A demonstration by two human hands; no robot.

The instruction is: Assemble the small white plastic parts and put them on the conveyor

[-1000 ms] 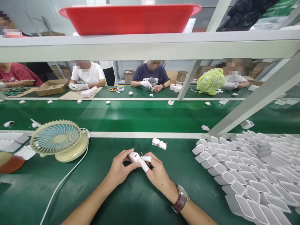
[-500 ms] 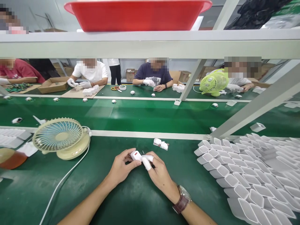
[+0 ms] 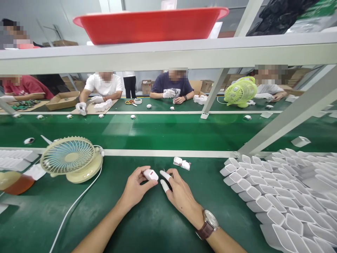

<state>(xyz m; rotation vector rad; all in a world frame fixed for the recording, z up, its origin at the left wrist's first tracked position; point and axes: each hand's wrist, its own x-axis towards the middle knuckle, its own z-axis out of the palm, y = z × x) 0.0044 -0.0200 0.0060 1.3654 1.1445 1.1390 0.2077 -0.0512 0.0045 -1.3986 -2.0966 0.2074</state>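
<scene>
My left hand point(image 3: 137, 184) grips a white charger point(image 3: 151, 175) between thumb and fingers, its small red slot facing up towards me. Just to the right of it is my right hand point(image 3: 179, 189), with white finger covers on thumb and index finger. Those two fingertips are apart from each other and from the charger. A thin dark sliver shows by the index fingertip, too small to make out. Beyond my hands, two white pieces with small circuit parts point(image 3: 182, 163) lie side by side on the green bench point(image 3: 147, 225).
Many white open-ended sleeves point(image 3: 265, 189) are stacked at right. A yellow fan point(image 3: 70, 158) with its white cable point(image 3: 79, 200) stands left. Past a pale rail point(image 3: 168, 153) runs a green conveyor belt point(image 3: 163, 133) with white parts. Overhead is a shelf point(image 3: 147, 58) bearing a red tub point(image 3: 152, 26). Co-workers sit opposite.
My right thumb and index finger have come away from the charger and spread apart. The left hand keeps hold of it. Parts on the belt have shifted right, and the view has tilted slightly.
</scene>
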